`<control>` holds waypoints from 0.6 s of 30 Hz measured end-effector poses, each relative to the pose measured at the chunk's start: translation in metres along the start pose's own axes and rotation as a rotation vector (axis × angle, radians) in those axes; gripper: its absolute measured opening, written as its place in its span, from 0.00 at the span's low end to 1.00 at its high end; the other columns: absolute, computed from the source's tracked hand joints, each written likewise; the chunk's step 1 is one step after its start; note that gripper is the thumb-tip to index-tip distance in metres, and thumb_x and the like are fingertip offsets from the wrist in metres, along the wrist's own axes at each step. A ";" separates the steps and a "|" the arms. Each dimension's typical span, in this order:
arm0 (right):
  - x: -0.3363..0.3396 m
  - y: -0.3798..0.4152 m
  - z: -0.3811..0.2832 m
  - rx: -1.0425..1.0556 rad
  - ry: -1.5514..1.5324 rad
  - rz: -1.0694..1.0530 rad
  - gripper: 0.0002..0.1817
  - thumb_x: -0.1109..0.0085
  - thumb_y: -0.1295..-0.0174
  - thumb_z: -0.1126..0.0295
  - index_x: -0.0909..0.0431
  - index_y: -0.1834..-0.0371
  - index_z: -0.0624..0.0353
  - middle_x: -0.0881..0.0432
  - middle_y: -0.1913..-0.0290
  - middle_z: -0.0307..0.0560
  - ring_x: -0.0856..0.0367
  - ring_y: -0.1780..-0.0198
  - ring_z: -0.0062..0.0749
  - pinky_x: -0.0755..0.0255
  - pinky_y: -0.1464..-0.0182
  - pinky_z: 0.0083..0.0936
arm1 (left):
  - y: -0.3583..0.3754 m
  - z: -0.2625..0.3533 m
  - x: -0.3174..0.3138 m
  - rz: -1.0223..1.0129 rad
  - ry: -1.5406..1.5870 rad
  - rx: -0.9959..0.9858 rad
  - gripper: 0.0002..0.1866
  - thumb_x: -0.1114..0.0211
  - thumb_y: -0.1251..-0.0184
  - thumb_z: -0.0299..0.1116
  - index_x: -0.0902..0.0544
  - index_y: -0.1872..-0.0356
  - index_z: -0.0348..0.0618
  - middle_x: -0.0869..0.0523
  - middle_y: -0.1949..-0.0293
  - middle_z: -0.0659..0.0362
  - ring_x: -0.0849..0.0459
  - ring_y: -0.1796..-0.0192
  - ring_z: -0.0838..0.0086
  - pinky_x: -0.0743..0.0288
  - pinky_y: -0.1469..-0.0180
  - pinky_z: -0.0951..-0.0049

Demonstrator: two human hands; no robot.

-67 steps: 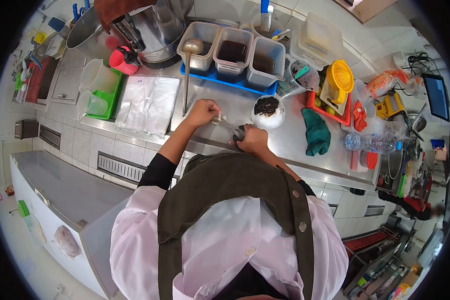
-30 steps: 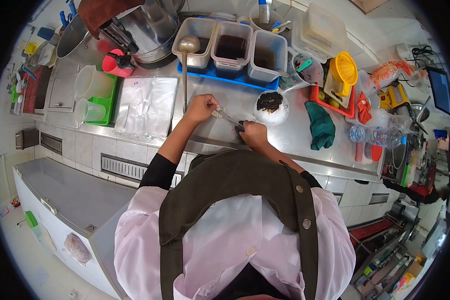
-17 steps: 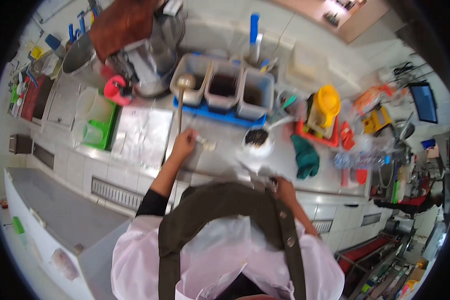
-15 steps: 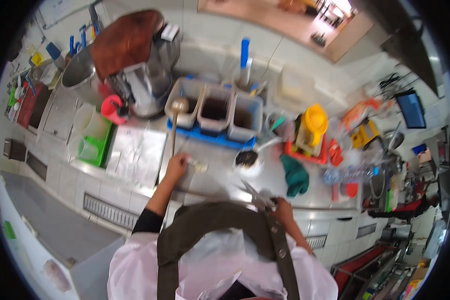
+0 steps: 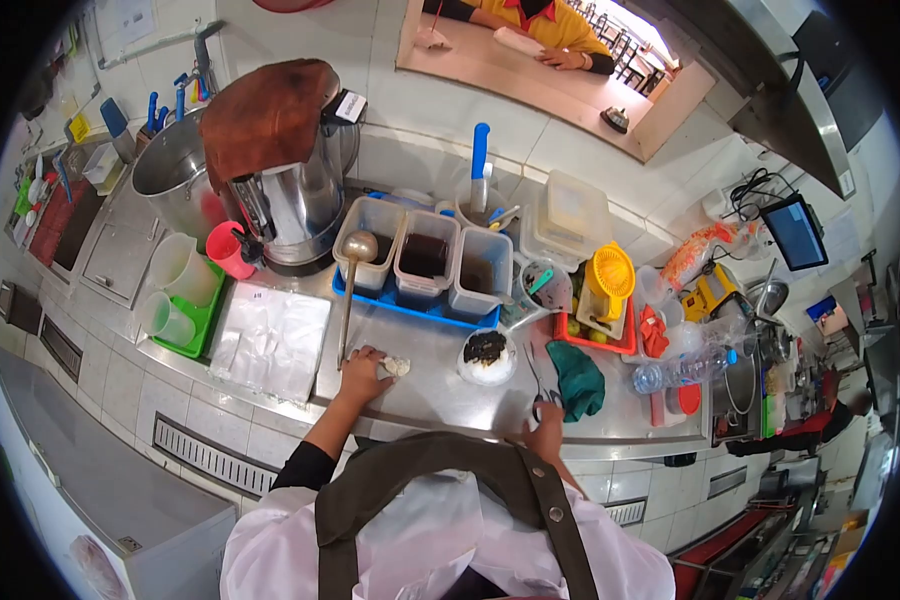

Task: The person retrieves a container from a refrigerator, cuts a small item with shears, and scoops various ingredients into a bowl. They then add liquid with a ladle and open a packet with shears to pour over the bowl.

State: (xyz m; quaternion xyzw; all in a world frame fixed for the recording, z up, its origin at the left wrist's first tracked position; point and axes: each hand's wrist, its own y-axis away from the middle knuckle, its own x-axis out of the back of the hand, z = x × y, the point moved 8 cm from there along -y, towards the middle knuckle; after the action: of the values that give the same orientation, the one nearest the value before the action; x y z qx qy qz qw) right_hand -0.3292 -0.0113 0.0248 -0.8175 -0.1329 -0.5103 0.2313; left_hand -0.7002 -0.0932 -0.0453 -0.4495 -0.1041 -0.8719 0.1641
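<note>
My left hand [image 5: 364, 377] rests low on the steel counter, thumb and fingertips closed on a small crumpled off-white scrap [image 5: 395, 366]. Just above that hand is the handle end of a ladle [image 5: 349, 300], whose bowl lies over the left tub. My right hand [image 5: 544, 428] is at the counter's front edge, fingers closed around the handles of scissors [image 5: 540, 380]; their blades point away from me. Touching the scissors' right side is a bunched green cloth [image 5: 577, 380]. Between my hands stands a white bowl-like container [image 5: 487, 371] with dark contents on top.
Tubs of dark liquid stand in a blue tray [image 5: 415, 301]. A steel urn [image 5: 295, 215], plastic sheets [image 5: 270, 335] and a green tray [image 5: 202, 325] are left. To the right are a yellow juicer [image 5: 611, 272] and a water bottle [image 5: 685, 371]. A person stands behind the serving hatch [image 5: 510, 75].
My right hand has lowered the scissors from in front of me to beside the green cloth, turning the blades away. My left hand has moved slightly down and right. A person now shows at the hatch.
</note>
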 end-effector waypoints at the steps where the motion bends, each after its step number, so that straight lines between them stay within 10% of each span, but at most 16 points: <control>1: -0.031 0.004 0.007 -0.074 -0.179 -0.064 0.18 0.33 0.60 0.74 0.24 0.63 0.58 0.23 0.63 0.50 0.25 0.56 0.44 0.31 0.52 0.37 | -0.007 -0.002 -0.001 -0.009 -0.029 0.011 0.25 0.26 0.61 0.43 0.19 0.57 0.52 0.23 0.53 0.60 0.26 0.47 0.61 0.32 0.49 0.49; 3: -0.085 -0.007 -0.041 -0.055 -0.696 -0.490 0.11 0.34 0.54 0.75 0.20 0.65 0.60 0.19 0.66 0.45 0.20 0.61 0.27 0.26 0.62 0.25 | -0.006 -0.006 -0.008 -0.056 -0.086 0.041 0.23 0.27 0.60 0.42 0.18 0.58 0.53 0.22 0.53 0.61 0.26 0.47 0.62 0.33 0.49 0.49; 6: -0.126 -0.031 -0.126 0.174 -0.660 -0.641 0.27 0.35 0.53 0.77 0.29 0.47 0.59 0.26 0.50 0.49 0.22 0.59 0.33 0.25 0.58 0.27 | -0.006 -0.007 -0.009 -0.034 -0.081 0.039 0.19 0.28 0.58 0.41 0.17 0.60 0.53 0.20 0.55 0.62 0.25 0.48 0.63 0.33 0.50 0.49; 18: -0.177 -0.077 -0.170 0.313 -0.577 -0.394 0.19 0.34 0.59 0.80 0.21 0.58 0.63 0.24 0.62 0.53 0.23 0.61 0.46 0.27 0.56 0.30 | 0.013 -0.002 -0.014 -0.015 0.274 0.014 0.14 0.28 0.54 0.37 0.17 0.64 0.48 0.15 0.67 0.58 0.17 0.64 0.62 0.25 0.58 0.63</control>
State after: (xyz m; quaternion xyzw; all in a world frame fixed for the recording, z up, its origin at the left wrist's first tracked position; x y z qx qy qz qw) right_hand -0.5744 -0.0296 -0.0519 -0.8413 -0.4235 -0.2674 0.2036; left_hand -0.6893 -0.1034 -0.0579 -0.3243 -0.0901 -0.9256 0.1731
